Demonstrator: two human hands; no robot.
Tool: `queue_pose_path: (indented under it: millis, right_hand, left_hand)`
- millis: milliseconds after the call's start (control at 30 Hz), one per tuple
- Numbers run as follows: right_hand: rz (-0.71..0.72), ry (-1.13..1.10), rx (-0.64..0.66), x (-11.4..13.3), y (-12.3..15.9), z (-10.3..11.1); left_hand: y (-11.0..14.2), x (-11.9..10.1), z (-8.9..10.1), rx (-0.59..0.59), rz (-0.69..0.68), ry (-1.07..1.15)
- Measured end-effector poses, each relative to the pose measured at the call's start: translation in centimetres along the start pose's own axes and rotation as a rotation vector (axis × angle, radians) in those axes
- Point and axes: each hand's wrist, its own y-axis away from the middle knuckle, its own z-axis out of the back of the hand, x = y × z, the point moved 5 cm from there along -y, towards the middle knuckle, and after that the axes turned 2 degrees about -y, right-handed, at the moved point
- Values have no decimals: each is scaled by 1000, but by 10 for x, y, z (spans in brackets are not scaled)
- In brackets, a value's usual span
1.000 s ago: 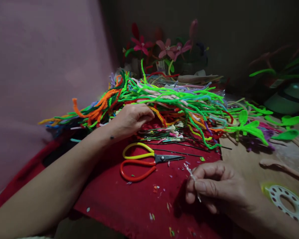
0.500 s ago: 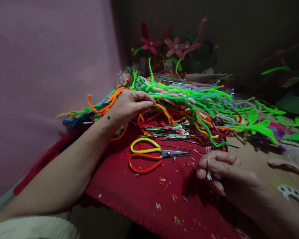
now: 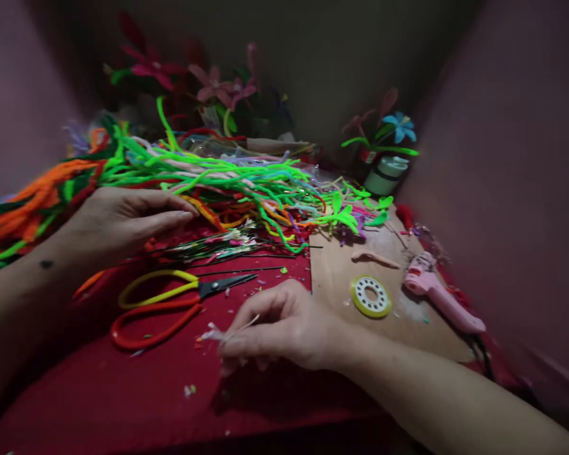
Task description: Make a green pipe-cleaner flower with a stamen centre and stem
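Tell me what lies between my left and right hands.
The head view shows a bundle of thin stems, then scissors, on the red cloth between the left hand and the right hand, which pinches pale strands.

This looks like a small craft corner, perhaps in a home, with painted walls close on both sides. The cloth-covered tabletop (image 3: 171,392) carries a heap of fuzzy craft stems (image 3: 208,174), scissors (image 3: 203,289), a roll of tape (image 3: 370,296) and a pink glue gun (image 3: 439,291), with handmade-looking flowers (image 3: 213,85) behind.
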Motion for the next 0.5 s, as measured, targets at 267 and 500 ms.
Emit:
queue_pose_path:
  millis: [267, 500]
  right_hand:
    - [42, 78, 37, -4, -3, -3]
    - [121, 63, 15, 1, -4, -1]
  left_hand:
    - [7, -47, -34, 188, -312, -102]
    - [10, -84, -97, 484, -644, -160]
